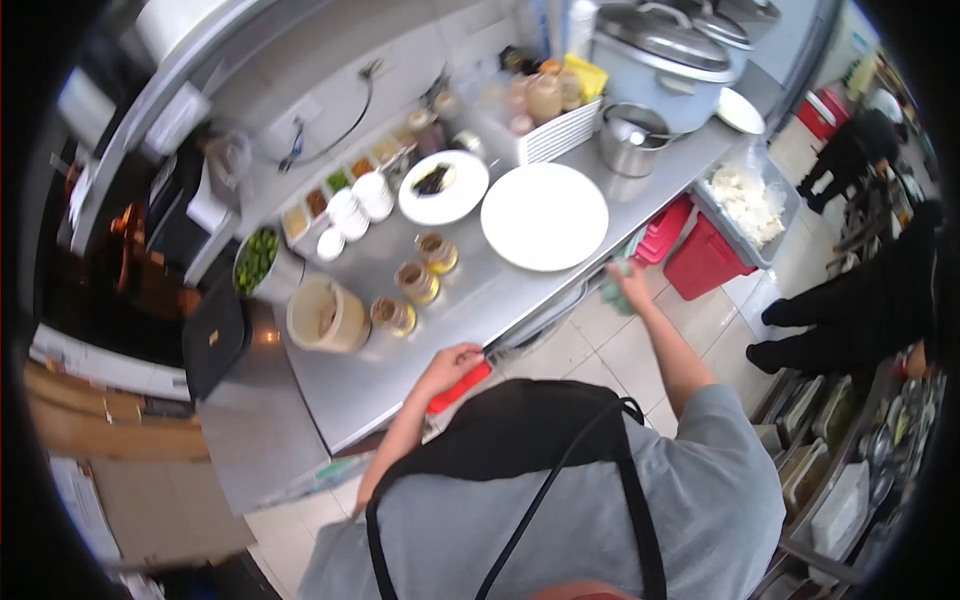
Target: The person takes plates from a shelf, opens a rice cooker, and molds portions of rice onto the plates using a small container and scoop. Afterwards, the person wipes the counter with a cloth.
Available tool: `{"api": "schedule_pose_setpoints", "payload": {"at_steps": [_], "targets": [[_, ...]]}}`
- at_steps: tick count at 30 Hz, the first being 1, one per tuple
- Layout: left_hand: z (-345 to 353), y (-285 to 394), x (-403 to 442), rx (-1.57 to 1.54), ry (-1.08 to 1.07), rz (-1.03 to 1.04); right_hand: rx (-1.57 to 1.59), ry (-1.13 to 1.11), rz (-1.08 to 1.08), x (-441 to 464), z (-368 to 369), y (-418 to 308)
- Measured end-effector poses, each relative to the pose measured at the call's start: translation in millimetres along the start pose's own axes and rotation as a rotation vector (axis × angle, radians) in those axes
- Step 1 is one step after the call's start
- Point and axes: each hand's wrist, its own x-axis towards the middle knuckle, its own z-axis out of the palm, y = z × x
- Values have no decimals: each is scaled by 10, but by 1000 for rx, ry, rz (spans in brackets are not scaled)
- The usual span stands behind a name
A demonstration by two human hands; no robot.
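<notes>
My left hand is at the front edge of the steel counter, its fingers loosely bent and with nothing visible in them. Just below it shows a long red object whose kind I cannot make out. Out past the counter's edge, my right hand is closed on a pale green cloth. Beyond the edge, between my hands, a large white plate lies bare on the counter. A smaller white plate behind it holds dark food and something pale.
Several small jars stand near a cream tub. White cups are stacked before condiment trays. A steel pot stands right of a white basket. A grey bin and a person in black are to the right.
</notes>
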Motion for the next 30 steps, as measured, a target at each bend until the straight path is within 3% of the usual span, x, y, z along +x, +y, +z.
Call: {"api": "schedule_pose_setpoints", "payload": {"at_steps": [3, 6, 10, 12, 15, 17, 20, 24, 26, 29, 30], "targets": [[118, 15, 190, -66, -20, 2, 658, -254, 495, -235, 283, -870], [141, 74, 271, -132, -101, -33, 619, -2, 434, -117, 766, -916], [49, 271, 404, -236, -198, -92, 727, 5, 524, -77, 916, -900], [31, 279, 561, -202, -277, -66, 826, 27, 570, -153, 741, -1067], [25, 205, 877, -163, -286, -30, 730, 117, 487, -315, 448, -1149], [84, 367, 1046, -185, -305, -36, 790, 26, 609, -384, 193, -1065], [316, 627, 1355, -172, -357, -47, 838, 38, 614, -743, -405, -1152], [795, 1136, 1820, 6, -445, 69, 872, 194, 577, -1076, -1242, -884], [1013, 1482, 2170, -12, -364, 209, 877, 251, 525, -1204, -1748, -893], [1246, 2200, 2918, -18, 21, 377, 755, 404, 465, -1283, -2421, -752], [1262, 2543, 3147, 127, 108, 620, 702, 434, 455, -1273, -2641, -651]]}}
